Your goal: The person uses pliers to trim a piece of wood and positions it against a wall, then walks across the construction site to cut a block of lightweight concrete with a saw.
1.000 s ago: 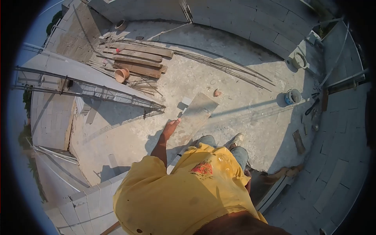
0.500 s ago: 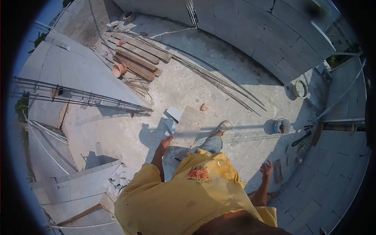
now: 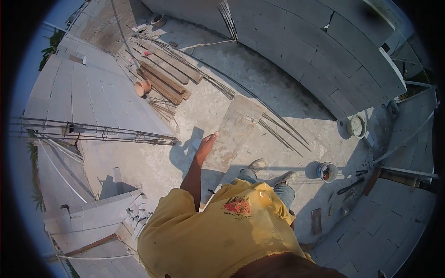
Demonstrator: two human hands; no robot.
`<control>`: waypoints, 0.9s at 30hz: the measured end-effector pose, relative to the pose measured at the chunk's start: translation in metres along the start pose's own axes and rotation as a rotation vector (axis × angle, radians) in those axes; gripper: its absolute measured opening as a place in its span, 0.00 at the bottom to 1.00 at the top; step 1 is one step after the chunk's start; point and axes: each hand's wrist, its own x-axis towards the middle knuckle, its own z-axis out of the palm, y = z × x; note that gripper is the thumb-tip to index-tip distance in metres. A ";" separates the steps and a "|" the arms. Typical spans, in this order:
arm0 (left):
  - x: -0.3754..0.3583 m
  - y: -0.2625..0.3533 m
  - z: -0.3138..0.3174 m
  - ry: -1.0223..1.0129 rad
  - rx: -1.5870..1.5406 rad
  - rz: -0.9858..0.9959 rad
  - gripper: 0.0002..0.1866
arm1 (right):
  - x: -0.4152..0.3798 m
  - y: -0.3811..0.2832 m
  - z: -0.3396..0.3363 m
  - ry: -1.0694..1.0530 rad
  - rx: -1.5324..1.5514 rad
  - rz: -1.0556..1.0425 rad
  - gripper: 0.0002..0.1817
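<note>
My left hand (image 3: 207, 144) is closed on the left edge of a long, flat grey board (image 3: 234, 132), with its fingers partly hidden. The board stands out in front of my body, its far end over thin steel bars (image 3: 282, 133) on the floor. Below it, my two shoes (image 3: 258, 165) are on the concrete. A pale piece (image 3: 196, 143) shows just left of my left hand. My right hand is out of sight, behind or beyond the yellow shirt.
Wooden planks (image 3: 169, 83) and a clay pot (image 3: 142, 87) lie at the upper left. A bucket (image 3: 327, 172) stands right of my feet, a round tub (image 3: 357, 126) farther back. Block walls (image 3: 296, 51) rise around; a rebar cage (image 3: 116, 133) juts in from the left.
My left hand has moved up and right, and the board has moved forward with it. My right hand has gone out of view. Both shoes now show.
</note>
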 end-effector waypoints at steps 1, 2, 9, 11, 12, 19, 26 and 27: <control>0.003 0.012 0.014 -0.013 0.024 0.023 0.36 | 0.005 -0.009 -0.004 -0.001 0.009 0.000 0.31; 0.006 0.020 0.030 0.001 0.061 0.043 0.36 | 0.011 -0.017 -0.010 -0.002 0.025 -0.001 0.31; -0.001 0.015 0.128 -0.030 0.310 0.029 0.31 | 0.085 -0.084 -0.078 -0.066 0.176 0.052 0.30; -0.002 0.006 0.154 -0.035 0.384 0.017 0.30 | 0.120 -0.102 -0.107 -0.129 0.315 0.109 0.30; -0.008 0.005 0.169 -0.026 0.436 0.005 0.29 | 0.136 -0.111 -0.123 -0.174 0.400 0.110 0.30; -0.018 -0.001 0.249 -0.079 0.444 -0.356 0.23 | 0.111 -0.239 -0.202 -0.051 -0.036 -0.377 0.34; 0.018 0.026 0.276 -0.117 0.400 -0.183 0.37 | 0.158 -0.239 -0.225 0.137 -0.110 -0.215 0.29; 0.016 0.043 0.287 -0.113 0.366 -0.201 0.36 | 0.161 -0.234 -0.223 0.124 -0.167 -0.200 0.29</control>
